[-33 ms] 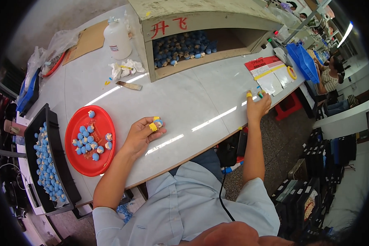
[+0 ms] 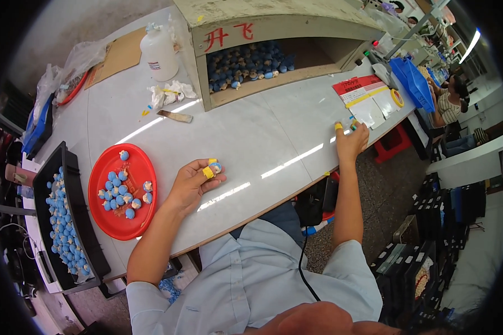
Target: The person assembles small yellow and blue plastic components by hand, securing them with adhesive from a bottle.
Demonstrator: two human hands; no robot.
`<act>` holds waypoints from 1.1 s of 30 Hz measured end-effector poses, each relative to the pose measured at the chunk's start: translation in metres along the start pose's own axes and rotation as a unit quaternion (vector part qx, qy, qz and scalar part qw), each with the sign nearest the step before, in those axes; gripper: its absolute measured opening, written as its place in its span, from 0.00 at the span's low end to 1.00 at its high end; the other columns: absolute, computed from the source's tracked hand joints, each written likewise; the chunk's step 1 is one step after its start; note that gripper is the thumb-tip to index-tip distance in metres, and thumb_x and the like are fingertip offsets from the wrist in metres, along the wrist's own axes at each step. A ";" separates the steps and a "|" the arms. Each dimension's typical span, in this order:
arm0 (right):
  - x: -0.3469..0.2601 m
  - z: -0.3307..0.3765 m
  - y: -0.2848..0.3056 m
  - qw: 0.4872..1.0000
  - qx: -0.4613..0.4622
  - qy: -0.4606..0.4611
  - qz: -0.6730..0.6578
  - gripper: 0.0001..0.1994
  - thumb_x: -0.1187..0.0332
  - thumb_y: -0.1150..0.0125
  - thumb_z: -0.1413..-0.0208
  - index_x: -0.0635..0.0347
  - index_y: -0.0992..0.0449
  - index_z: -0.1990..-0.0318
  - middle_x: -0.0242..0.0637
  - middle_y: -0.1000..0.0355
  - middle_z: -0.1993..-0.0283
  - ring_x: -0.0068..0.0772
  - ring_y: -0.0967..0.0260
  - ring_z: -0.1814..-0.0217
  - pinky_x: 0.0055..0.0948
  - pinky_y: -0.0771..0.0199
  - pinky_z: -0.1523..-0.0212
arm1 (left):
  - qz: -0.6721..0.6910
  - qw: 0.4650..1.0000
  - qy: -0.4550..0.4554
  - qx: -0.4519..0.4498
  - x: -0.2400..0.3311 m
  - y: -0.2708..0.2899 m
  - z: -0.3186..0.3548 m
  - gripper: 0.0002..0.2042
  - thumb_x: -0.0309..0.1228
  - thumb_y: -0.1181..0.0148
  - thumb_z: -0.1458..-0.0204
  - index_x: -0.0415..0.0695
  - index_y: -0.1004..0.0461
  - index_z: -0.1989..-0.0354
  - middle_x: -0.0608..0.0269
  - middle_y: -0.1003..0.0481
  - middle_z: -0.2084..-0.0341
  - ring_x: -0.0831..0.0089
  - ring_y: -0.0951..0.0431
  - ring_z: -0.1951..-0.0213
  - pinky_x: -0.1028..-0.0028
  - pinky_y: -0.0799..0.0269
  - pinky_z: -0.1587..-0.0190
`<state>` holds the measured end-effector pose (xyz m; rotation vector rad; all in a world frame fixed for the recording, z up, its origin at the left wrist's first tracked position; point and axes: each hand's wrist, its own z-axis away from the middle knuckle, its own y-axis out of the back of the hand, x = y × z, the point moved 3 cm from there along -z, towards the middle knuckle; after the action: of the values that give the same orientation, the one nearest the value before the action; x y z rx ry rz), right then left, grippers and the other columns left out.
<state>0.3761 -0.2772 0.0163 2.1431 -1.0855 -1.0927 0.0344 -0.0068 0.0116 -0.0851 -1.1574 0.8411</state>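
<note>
Little had moved since the earlier frame: only the fingers of the right hand [image 2: 350, 145] had shifted slightly, while the left hand [image 2: 191, 184] kept its pose. Between its thumb and fingers, yellow wraps on the tips, the left hand gripped a small blue-and-cream ball-shaped figure [image 2: 217, 167], held just above the surface [image 2: 251, 145]. The right hand was partly curled, a yellow wrap on one fingertip; something small and green showed at its fingers, but whether it was gripped I could not tell.

Left of the left hand lay a round red tray [image 2: 114, 224] with a cluster of similar figures, and just beyond it a long black bin [image 2: 90, 240] held many more. Ahead of the left hand were a flat scraper [image 2: 175, 116], crumpled white tissue [image 2: 171, 94] and a white plastic bottle [image 2: 160, 56]. Ahead, between the two hands, stood an open-fronted box [image 2: 285, 14] with a heap of blue figures [image 2: 246, 64] inside. Beyond the right hand lay a red-and-white sheet [image 2: 359, 89], a yellow tape roll [image 2: 397, 98] and a blue bin [image 2: 411, 84].
</note>
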 end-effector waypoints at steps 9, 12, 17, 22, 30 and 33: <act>-0.115 0.054 -0.007 0.810 -0.300 0.001 -0.505 0.16 0.71 0.36 0.47 0.68 0.32 0.54 0.37 0.26 0.60 0.26 0.30 0.55 0.23 0.32 0.52 | -0.024 0.999 -0.024 -0.009 -0.004 -0.003 0.001 0.14 0.27 0.41 0.45 0.41 0.31 0.50 0.58 0.23 0.59 0.70 0.20 0.61 0.80 0.24 0.60; -0.160 0.102 0.013 0.785 -0.360 0.111 -0.491 0.13 0.76 0.40 0.46 0.67 0.31 0.54 0.35 0.27 0.61 0.19 0.32 0.60 0.20 0.32 0.57 | -0.025 0.999 -0.016 -0.010 -0.006 0.003 -0.001 0.14 0.26 0.41 0.45 0.40 0.31 0.50 0.57 0.23 0.59 0.71 0.20 0.61 0.79 0.24 0.61; -0.176 0.151 0.025 0.736 -0.393 0.108 -0.540 0.12 0.79 0.38 0.50 0.67 0.28 0.57 0.38 0.28 0.64 0.19 0.33 0.65 0.21 0.32 0.63 | -0.080 0.997 -0.002 -0.025 -0.008 0.002 0.002 0.14 0.24 0.43 0.47 0.36 0.31 0.52 0.57 0.23 0.62 0.72 0.20 0.63 0.79 0.25 0.63; -0.174 0.161 0.028 0.719 -0.323 0.193 -0.584 0.14 0.80 0.39 0.52 0.67 0.29 0.56 0.39 0.28 0.65 0.24 0.33 0.69 0.22 0.32 0.68 | -0.118 0.991 -0.006 -0.061 -0.005 0.005 0.000 0.14 0.25 0.43 0.48 0.35 0.31 0.53 0.60 0.24 0.65 0.75 0.20 0.65 0.79 0.27 0.65; -0.173 0.163 0.031 0.738 -0.273 0.310 -0.534 0.11 0.77 0.43 0.50 0.68 0.29 0.58 0.45 0.26 0.68 0.31 0.30 0.73 0.26 0.30 0.71 | -0.109 0.991 -0.013 -0.079 -0.009 0.001 0.002 0.16 0.23 0.43 0.49 0.32 0.32 0.52 0.58 0.24 0.64 0.73 0.20 0.65 0.78 0.26 0.65; -0.175 0.163 0.032 0.736 -0.262 0.325 -0.533 0.11 0.77 0.42 0.52 0.68 0.30 0.59 0.46 0.27 0.69 0.34 0.30 0.75 0.27 0.30 0.72 | -0.102 0.992 0.000 -0.078 -0.010 0.000 0.003 0.15 0.22 0.42 0.49 0.31 0.32 0.53 0.57 0.25 0.64 0.72 0.20 0.64 0.77 0.24 0.63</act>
<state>0.1642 -0.1622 0.0243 2.2689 0.8257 -0.7315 0.0308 -0.0142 0.0052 -0.0936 -1.2092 0.5697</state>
